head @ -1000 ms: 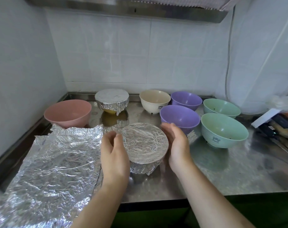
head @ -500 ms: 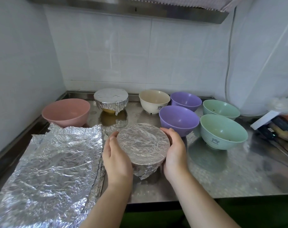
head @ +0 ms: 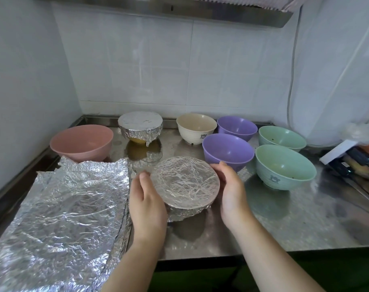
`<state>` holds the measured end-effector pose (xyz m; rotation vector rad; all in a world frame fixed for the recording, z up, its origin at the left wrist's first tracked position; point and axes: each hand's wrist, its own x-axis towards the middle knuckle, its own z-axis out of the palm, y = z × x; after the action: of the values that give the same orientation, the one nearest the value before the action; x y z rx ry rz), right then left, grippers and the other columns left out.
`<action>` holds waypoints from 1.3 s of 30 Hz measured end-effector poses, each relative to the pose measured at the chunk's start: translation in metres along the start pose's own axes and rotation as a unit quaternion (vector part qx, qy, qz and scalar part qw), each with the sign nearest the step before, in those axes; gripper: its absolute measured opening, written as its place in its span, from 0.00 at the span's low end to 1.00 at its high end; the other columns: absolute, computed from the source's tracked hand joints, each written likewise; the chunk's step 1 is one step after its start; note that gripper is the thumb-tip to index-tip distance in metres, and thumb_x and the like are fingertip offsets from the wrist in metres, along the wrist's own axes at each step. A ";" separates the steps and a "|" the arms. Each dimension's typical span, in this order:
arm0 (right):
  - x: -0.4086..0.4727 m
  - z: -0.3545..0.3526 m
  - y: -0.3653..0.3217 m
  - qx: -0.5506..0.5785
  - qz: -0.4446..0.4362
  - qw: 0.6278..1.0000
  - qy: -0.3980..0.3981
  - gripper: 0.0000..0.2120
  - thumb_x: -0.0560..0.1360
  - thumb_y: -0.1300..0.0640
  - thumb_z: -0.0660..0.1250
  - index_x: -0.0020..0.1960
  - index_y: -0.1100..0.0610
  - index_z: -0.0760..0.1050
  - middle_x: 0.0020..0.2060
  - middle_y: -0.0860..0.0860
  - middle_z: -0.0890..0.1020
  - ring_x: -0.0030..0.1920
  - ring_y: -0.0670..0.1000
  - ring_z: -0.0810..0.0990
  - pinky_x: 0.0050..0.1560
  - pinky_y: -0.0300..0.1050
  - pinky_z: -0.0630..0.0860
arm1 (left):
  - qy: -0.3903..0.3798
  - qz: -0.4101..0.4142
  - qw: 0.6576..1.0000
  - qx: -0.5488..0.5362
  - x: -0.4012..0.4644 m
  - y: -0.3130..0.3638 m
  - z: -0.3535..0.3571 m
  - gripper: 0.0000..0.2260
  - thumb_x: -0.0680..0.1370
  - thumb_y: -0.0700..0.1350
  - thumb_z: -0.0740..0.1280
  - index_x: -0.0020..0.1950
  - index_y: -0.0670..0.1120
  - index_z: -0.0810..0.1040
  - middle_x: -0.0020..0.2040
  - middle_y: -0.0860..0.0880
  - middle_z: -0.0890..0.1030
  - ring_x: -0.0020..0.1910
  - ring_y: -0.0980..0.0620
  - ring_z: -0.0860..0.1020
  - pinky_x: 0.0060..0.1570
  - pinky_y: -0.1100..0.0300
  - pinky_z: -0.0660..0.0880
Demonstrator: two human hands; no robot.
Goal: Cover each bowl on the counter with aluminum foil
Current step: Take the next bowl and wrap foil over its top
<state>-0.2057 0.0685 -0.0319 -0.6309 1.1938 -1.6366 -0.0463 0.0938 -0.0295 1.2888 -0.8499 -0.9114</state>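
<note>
Foil-covered bowl (head: 184, 183) sits on the steel counter (head: 284, 218), near the front edge, centre of view. Foil is stretched flat across the rim and crimped down the sides.

My left hand (head: 146, 204) cups its left side, fingers together and curved against the foil skirt, thumb up by the rim. My right hand (head: 232, 191) cups the right side the same way, fingers together and wrapped round the far wall, fingertips hidden behind the bowl. Both palms face inward, bowl between them.

Just left of my left hand: stack of crumpled foil sheets (head: 63, 218), lying flat, running off the front-left corner of the counter.

Back row, left to right: pink bowl (head: 81, 142), uncovered; second foil-covered bowl (head: 140, 128), yellow base showing below the foil; cream bowl (head: 196, 128), uncovered; purple bowl (head: 237, 128), uncovered; green bowl (head: 282, 138), uncovered.

Nearer row: a second purple bowl (head: 228, 150) just beyond my right fingers, can't tell if touching; a second green bowl (head: 284, 166) to its right, uncovered.

Far right edge: dark tools and a white box (head: 335, 150), blurred.
</note>
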 end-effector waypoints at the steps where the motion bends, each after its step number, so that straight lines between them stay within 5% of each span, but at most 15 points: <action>1: 0.002 -0.001 -0.003 -0.007 -0.006 1.000 0.004 0.20 0.84 0.51 0.63 0.60 0.68 0.82 0.48 0.59 0.88 0.45 0.54 0.87 0.43 0.43 0.82 | 0.005 0.005 1.000 0.003 0.001 -0.001 -0.002 0.17 0.87 0.54 0.52 0.69 0.54 0.76 0.60 0.61 0.78 0.63 0.57 0.75 0.61 0.61 0.68; 4: 0.006 0.006 -0.009 0.018 0.013 1.000 -0.008 0.20 0.82 0.49 0.67 0.64 0.63 0.83 0.57 0.59 0.87 0.54 0.56 0.88 0.52 0.48 0.83 | -0.013 0.005 1.000 -0.008 -0.009 0.000 -0.001 0.17 0.87 0.54 0.56 0.75 0.55 0.72 0.67 0.61 0.75 0.67 0.59 0.71 0.63 0.61 0.64; 8: 0.005 0.018 -0.008 0.028 0.050 0.998 -0.039 0.23 0.86 0.45 0.58 0.65 0.59 0.83 0.60 0.58 0.87 0.62 0.60 0.85 0.67 0.58 0.78 | -0.025 -0.034 0.998 -0.051 -0.017 0.003 0.014 0.20 0.86 0.54 0.58 0.78 0.59 0.67 0.70 0.60 0.71 0.68 0.59 0.69 0.65 0.59 0.62; 15: -0.004 0.027 0.004 0.140 0.060 0.988 0.031 0.23 0.86 0.49 0.56 0.63 0.63 0.82 0.51 0.60 0.88 0.47 0.57 0.88 0.50 0.50 0.81 | 0.041 -0.057 0.988 -0.140 -0.006 0.004 0.028 0.16 0.86 0.48 0.57 0.70 0.53 0.79 0.58 0.66 0.77 0.57 0.68 0.75 0.57 0.68 0.67; 18: -0.006 0.031 0.011 0.175 0.050 0.982 0.055 0.23 0.86 0.49 0.56 0.64 0.63 0.82 0.50 0.60 0.88 0.49 0.59 0.87 0.53 0.51 0.81 | 0.051 -0.070 0.983 -0.160 -0.001 0.003 0.030 0.15 0.86 0.47 0.56 0.65 0.52 0.81 0.54 0.66 0.75 0.47 0.78 0.75 0.51 0.76 0.69; 21: -0.008 0.033 0.015 0.197 0.047 0.978 0.055 0.21 0.86 0.49 0.56 0.63 0.62 0.82 0.51 0.60 0.88 0.52 0.60 0.86 0.55 0.52 0.80 | 0.050 -0.068 0.981 -0.177 0.001 0.003 0.031 0.16 0.86 0.45 0.56 0.63 0.52 0.82 0.53 0.64 0.76 0.41 0.79 0.75 0.49 0.72 0.73; 24: -0.010 0.031 0.015 0.195 0.045 0.979 0.046 0.18 0.85 0.52 0.59 0.59 0.60 0.84 0.50 0.59 0.88 0.53 0.60 0.86 0.54 0.52 0.81 | 0.049 -0.048 0.989 -0.128 -0.003 0.008 0.029 0.16 0.87 0.42 0.53 0.53 0.56 0.78 0.47 0.61 0.72 0.34 0.82 0.71 0.36 0.83 0.64; 26: -0.009 0.027 0.013 0.179 0.052 0.982 0.039 0.19 0.84 0.51 0.59 0.60 0.62 0.83 0.53 0.60 0.88 0.56 0.62 0.86 0.57 0.53 0.81 | 0.050 -0.048 0.992 -0.103 -0.002 0.006 0.026 0.16 0.87 0.44 0.52 0.59 0.55 0.80 0.53 0.59 0.75 0.41 0.78 0.72 0.44 0.81 0.63; 28: -0.003 0.021 0.012 0.168 0.053 0.984 0.027 0.23 0.85 0.49 0.57 0.64 0.65 0.82 0.57 0.62 0.87 0.60 0.64 0.85 0.64 0.57 0.79 | 0.059 -0.045 0.994 -0.082 -0.002 0.001 0.022 0.17 0.87 0.48 0.52 0.70 0.53 0.77 0.65 0.59 0.75 0.59 0.69 0.71 0.60 0.70 0.61; 31: 0.004 0.019 0.013 0.163 0.052 0.985 0.019 0.25 0.86 0.48 0.56 0.68 0.67 0.78 0.60 0.66 0.84 0.65 0.68 0.81 0.72 0.65 0.73 | 0.053 -0.034 0.996 -0.070 -0.013 -0.003 0.023 0.18 0.87 0.53 0.54 0.76 0.53 0.71 0.70 0.57 0.73 0.67 0.58 0.70 0.65 0.60 0.62; 34: -0.001 0.023 0.016 0.186 0.067 0.980 0.008 0.25 0.86 0.48 0.56 0.64 0.67 0.80 0.60 0.67 0.84 0.63 0.67 0.83 0.71 0.63 0.75 | 0.034 -0.014 0.997 -0.071 -0.023 -0.003 0.029 0.21 0.86 0.53 0.57 0.80 0.53 0.66 0.75 0.55 0.71 0.73 0.55 0.68 0.69 0.59 0.63; 39: -0.008 0.030 0.022 0.212 0.071 0.974 0.030 0.21 0.86 0.47 0.56 0.58 0.60 0.83 0.55 0.61 0.87 0.54 0.60 0.87 0.62 0.55 0.79 | 0.067 -0.039 0.990 -0.114 -0.012 -0.005 0.037 0.18 0.87 0.49 0.55 0.76 0.53 0.72 0.66 0.58 0.74 0.61 0.65 0.71 0.48 0.83 0.62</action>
<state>-0.1684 0.0626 -0.0397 -0.2216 0.8678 -1.7249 -0.0851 0.0900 -0.0310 1.1749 -0.5759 -0.9432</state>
